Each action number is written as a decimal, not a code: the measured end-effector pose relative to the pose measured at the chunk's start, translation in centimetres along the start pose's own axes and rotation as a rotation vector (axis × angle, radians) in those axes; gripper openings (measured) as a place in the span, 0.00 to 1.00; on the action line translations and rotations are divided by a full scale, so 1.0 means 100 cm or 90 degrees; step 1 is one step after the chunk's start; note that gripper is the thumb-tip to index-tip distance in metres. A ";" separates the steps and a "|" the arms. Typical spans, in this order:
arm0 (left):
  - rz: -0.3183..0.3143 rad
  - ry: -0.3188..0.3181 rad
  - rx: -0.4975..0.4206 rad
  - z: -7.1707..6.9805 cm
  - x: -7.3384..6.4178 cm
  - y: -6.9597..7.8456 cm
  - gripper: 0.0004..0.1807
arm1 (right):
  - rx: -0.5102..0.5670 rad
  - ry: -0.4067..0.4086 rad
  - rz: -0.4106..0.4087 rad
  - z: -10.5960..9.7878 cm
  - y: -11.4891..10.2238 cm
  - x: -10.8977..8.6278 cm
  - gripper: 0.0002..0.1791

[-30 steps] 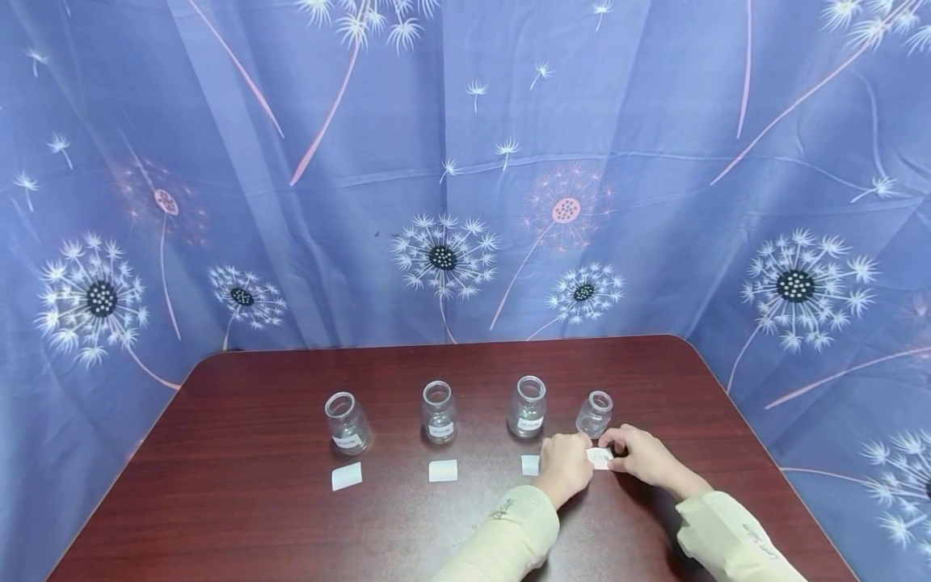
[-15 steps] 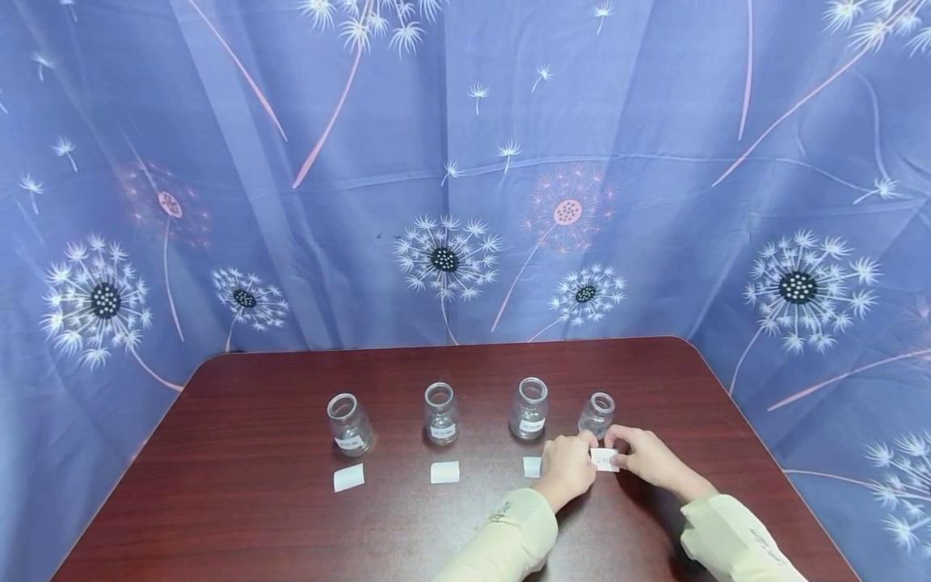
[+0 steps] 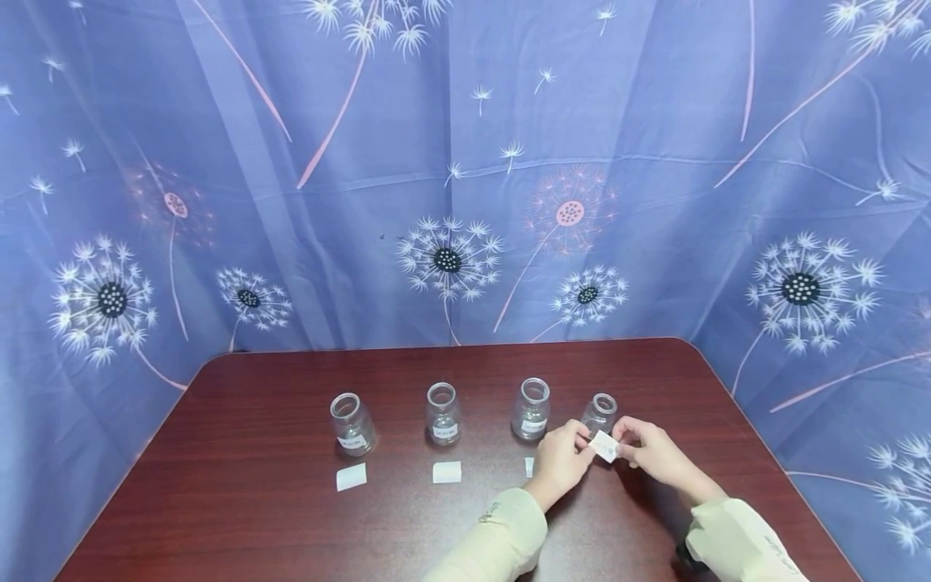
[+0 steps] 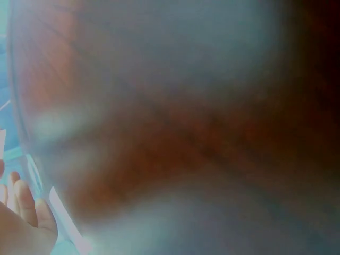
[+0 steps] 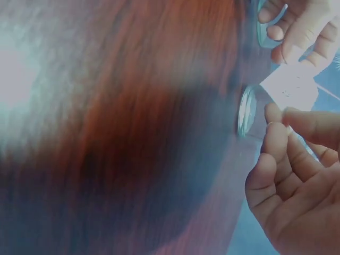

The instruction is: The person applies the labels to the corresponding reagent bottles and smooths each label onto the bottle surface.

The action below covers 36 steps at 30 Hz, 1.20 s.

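Observation:
A small white paper label (image 3: 604, 446) with faint print is stretched between both hands in front of the small glass jar (image 3: 600, 408). My left hand (image 3: 558, 462) pinches its left corner with thumb and fingertips. On the opposite side, my right hand (image 3: 656, 461) grips the edge between thumb and forefinger. The right wrist view has the label (image 5: 291, 89) tilted corner-up between the two sets of fingertips, beside a jar's rim (image 5: 246, 111). Much of the left wrist view is blurred; part of the left hand (image 4: 24, 223) shows at its lower left.
Three larger open glass jars (image 3: 352, 424), (image 3: 443, 414), (image 3: 531, 410) with labels stand in a row on the dark red table (image 3: 291, 533). White slips (image 3: 351, 477), (image 3: 447, 472), (image 3: 529, 467) lie before them. A blue dandelion-print curtain (image 3: 364, 267) hangs behind.
The label has come up from lying flat in front of the small jar and turned to a slant. The left hand has shifted from pressing at its side to pinching its corner.

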<state>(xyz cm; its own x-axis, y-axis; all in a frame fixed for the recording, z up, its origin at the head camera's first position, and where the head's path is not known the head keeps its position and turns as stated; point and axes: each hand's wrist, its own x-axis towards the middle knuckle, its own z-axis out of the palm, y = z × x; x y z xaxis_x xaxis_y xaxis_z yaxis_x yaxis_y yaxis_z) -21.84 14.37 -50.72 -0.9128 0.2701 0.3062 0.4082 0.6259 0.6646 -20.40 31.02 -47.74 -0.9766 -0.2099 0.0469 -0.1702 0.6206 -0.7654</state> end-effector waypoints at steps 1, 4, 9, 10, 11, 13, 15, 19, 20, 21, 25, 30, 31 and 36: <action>-0.006 -0.001 -0.010 0.000 0.000 0.000 0.10 | 0.014 0.004 0.003 0.000 0.000 0.000 0.06; -0.013 -0.005 -0.038 0.000 0.000 0.001 0.10 | 0.052 0.017 0.014 0.001 -0.001 0.000 0.06; -0.007 0.006 -0.055 0.000 0.001 0.003 0.09 | 0.116 0.038 0.020 0.005 -0.004 -0.001 0.06; -0.006 0.009 -0.055 0.000 0.001 0.004 0.09 | 0.128 0.041 0.022 0.006 -0.004 -0.002 0.06; -0.006 0.012 -0.055 0.000 0.001 0.004 0.08 | 0.141 0.041 0.025 0.006 -0.005 -0.002 0.06; -0.004 0.014 -0.053 -0.001 0.002 0.005 0.07 | 0.159 0.038 0.033 0.007 -0.005 -0.002 0.05; -0.002 0.014 -0.050 -0.002 0.002 0.005 0.06 | 0.163 0.029 0.036 0.007 -0.006 -0.002 0.05; 0.003 0.013 -0.043 -0.003 0.002 0.004 0.06 | 0.157 0.024 0.038 0.009 -0.006 -0.001 0.07; 0.004 0.013 -0.041 -0.003 0.002 0.004 0.06 | 0.153 0.029 0.037 0.009 -0.006 -0.001 0.07; 0.006 0.012 -0.039 -0.004 0.002 0.004 0.06 | 0.151 0.039 0.036 0.010 -0.006 -0.001 0.07; 0.017 0.006 -0.029 -0.005 0.002 0.003 0.05 | 0.135 0.097 0.005 0.012 -0.006 -0.002 0.09; 0.030 0.001 -0.013 -0.006 0.000 0.002 0.05 | 0.120 0.124 -0.033 0.013 -0.007 -0.002 0.10; 0.032 0.001 -0.011 -0.006 0.000 0.002 0.05 | 0.121 0.122 -0.032 0.013 -0.008 -0.002 0.10; 0.036 0.002 -0.007 -0.005 -0.001 0.000 0.05 | 0.125 0.123 -0.028 0.014 -0.010 -0.002 0.11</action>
<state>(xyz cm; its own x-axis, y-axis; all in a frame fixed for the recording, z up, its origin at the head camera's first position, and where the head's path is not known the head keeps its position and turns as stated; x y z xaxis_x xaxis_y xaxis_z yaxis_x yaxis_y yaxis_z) -21.79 13.95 -50.37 -0.8882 0.3021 0.3462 0.4593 0.6020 0.6531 -19.80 29.38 -47.86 -0.9789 -0.0735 0.1904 -0.2029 0.4517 -0.8688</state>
